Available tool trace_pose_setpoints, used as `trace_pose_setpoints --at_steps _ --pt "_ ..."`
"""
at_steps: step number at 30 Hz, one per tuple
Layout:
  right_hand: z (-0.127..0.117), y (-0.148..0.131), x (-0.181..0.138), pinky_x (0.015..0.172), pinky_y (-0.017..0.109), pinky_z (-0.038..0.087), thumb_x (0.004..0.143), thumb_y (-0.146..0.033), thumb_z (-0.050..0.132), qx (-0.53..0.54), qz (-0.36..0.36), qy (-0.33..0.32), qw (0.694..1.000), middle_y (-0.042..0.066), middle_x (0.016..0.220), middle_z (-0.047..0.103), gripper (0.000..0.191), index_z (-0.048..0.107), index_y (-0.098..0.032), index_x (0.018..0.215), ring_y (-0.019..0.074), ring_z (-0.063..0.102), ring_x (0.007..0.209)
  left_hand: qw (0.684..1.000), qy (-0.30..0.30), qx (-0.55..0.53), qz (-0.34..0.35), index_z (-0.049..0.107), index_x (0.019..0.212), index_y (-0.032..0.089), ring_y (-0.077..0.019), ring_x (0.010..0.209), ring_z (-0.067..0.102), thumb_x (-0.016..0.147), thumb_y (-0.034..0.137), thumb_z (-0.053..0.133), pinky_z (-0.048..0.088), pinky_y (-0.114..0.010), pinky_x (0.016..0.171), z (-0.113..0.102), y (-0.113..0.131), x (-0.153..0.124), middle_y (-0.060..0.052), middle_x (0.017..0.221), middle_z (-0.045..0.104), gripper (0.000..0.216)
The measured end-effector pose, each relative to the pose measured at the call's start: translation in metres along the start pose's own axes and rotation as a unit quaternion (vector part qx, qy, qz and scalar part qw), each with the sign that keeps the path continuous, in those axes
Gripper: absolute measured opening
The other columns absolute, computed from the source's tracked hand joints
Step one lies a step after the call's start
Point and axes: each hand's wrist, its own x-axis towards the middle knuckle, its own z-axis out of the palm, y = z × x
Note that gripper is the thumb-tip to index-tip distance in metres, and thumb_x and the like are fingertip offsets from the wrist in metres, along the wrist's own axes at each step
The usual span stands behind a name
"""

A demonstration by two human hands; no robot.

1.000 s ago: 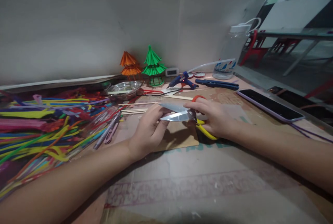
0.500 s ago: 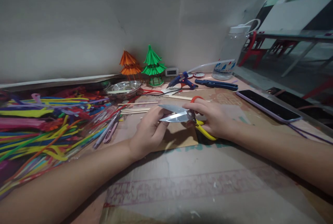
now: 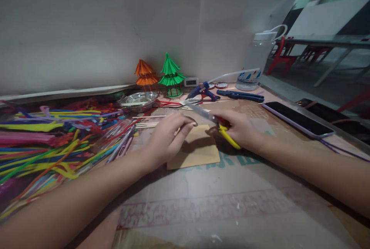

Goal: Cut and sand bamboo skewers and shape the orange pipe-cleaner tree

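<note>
Scissors (image 3: 223, 130) are held in right hand (image 3: 242, 126), blades seemingly together; small unidentified piece (image 3: 194, 124) is pinched in left hand (image 3: 167, 138) above card (image 3: 199, 154). Green model (image 3: 171, 77), orange model (image 3: 144, 74) seem completed; piece seems unfinished.

Two hands (image 3: 167, 137) (image 3: 243, 130), one pair of scissors (image 3: 227, 137)

There are two tiered models (image 3: 145, 71) (image 3: 171, 72), two round discs (image 3: 211, 86) (image 3: 221, 85), one glue gun (image 3: 204, 90), one bottle (image 3: 252, 62), one purple-edged phone (image 3: 298, 120), one bowl (image 3: 141, 107) and one tan sheet (image 3: 204, 150). The coloured strips (image 3: 62, 141) overlap too much to count.
</note>
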Motion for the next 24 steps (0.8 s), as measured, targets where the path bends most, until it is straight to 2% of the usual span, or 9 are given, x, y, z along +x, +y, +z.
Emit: trace_pose_setpoints --at_steps 4,7,9,13,16,21,24 --pt "-0.003 0.024 0.010 0.073 0.039 0.053 0.084 -0.053 0.068 0.005 0.097 0.094 0.991 0.006 0.094 0.070 0.047 0.066 -0.022 0.119 0.0251 0.064 0.080 0.988 -0.095 0.111 -0.043 0.070 0.104 0.016 -0.0242 0.100 0.065 0.098 0.020 0.044 0.051 -0.036 0.089 -0.019 -0.038 0.013 -0.011 0.105 0.071 0.027" --pt "-0.004 0.035 0.015 0.075 0.042 0.054 0.083 -0.054 0.068 0.000 0.127 0.105 0.986 0.008 0.097 0.070 0.050 0.066 -0.021 0.119 0.0270 0.064 0.084 0.971 -0.149 0.169 -0.084 0.072 0.107 0.014 -0.0250 0.100 0.065 0.096 0.017 0.043 0.052 -0.037 0.089 -0.022 -0.067 0.012 -0.012 0.105 0.071 0.031" --pt "-0.003 0.036 0.016 0.070 0.040 0.053 0.081 -0.056 0.069 -0.011 0.118 0.089 0.989 0.007 0.091 0.069 0.051 0.067 -0.020 0.117 0.0254 0.063 0.077 0.967 -0.151 0.184 -0.093 0.071 0.114 0.014 -0.0254 0.103 0.064 0.095 0.017 0.046 0.051 -0.037 0.092 -0.021 -0.077 0.009 -0.012 0.109 0.070 0.032" --pt "0.001 0.029 0.014 0.066 0.039 0.052 0.082 -0.057 0.069 -0.008 0.098 0.067 0.993 0.006 0.084 0.067 0.050 0.069 -0.018 0.114 0.0236 0.061 0.072 0.965 -0.126 0.212 -0.083 0.066 0.126 0.018 -0.0258 0.113 0.062 0.092 0.013 0.048 0.049 -0.038 0.098 -0.021 -0.077 0.015 -0.012 0.123 0.068 0.040" --pt "0.002 0.027 0.013 0.075 0.042 0.055 0.082 -0.055 0.069 0.020 0.103 0.098 0.990 0.007 0.093 0.070 0.049 0.068 -0.019 0.116 0.0257 0.064 0.081 0.957 -0.169 0.221 -0.077 0.073 0.113 0.020 -0.0260 0.106 0.065 0.090 0.014 0.050 0.051 -0.035 0.091 -0.015 -0.071 0.033 -0.010 0.113 0.073 0.033" --pt "0.002 0.031 0.014 0.078 0.045 0.057 0.084 -0.052 0.067 0.083 0.140 0.136 0.977 0.006 0.092 0.070 0.047 0.065 -0.021 0.119 0.0248 0.064 0.082 0.948 -0.229 0.215 -0.050 0.077 0.105 0.020 -0.0234 0.098 0.067 0.087 0.013 0.053 0.049 -0.031 0.088 0.021 -0.061 0.067 -0.008 0.104 0.076 0.030" --pt "0.001 0.032 0.014 0.078 0.045 0.057 0.084 -0.052 0.067 0.096 0.142 0.144 0.975 0.006 0.094 0.071 0.045 0.065 -0.022 0.118 0.0251 0.064 0.083 0.942 -0.251 0.221 -0.040 0.079 0.092 0.019 -0.0221 0.091 0.067 0.087 0.016 0.055 0.049 -0.030 0.085 0.043 -0.061 0.078 -0.009 0.097 0.076 0.025"
